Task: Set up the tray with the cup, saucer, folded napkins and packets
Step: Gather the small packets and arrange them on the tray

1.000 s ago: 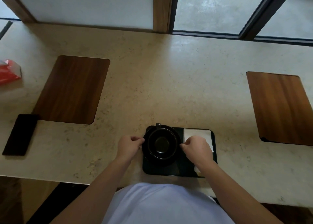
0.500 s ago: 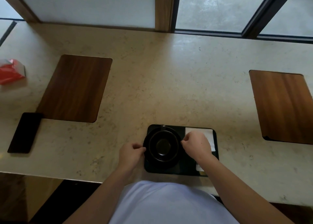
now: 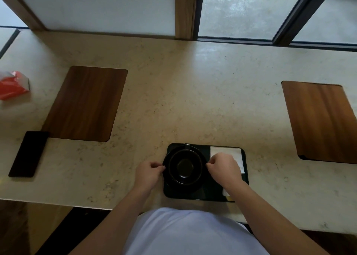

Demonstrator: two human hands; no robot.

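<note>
Tray (image 3: 244, 164): black, on counter.
Saucer (image 3: 200, 185): on tray's left half, cup (image 3: 185, 167) atop.
Left hand (image 3: 147, 172): pinches saucer's left rim.
Right hand (image 3: 224, 168): pinches its right rim (over napkin (image 3: 236, 154)).

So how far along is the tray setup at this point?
Done: the cup sits on the saucer on the left part of the black tray, and a white napkin lies on its right part. In hand: the left hand and right hand pinch the saucer's rim on either side. Left: no packets can be made out; the right forearm hides part of the tray.
</note>
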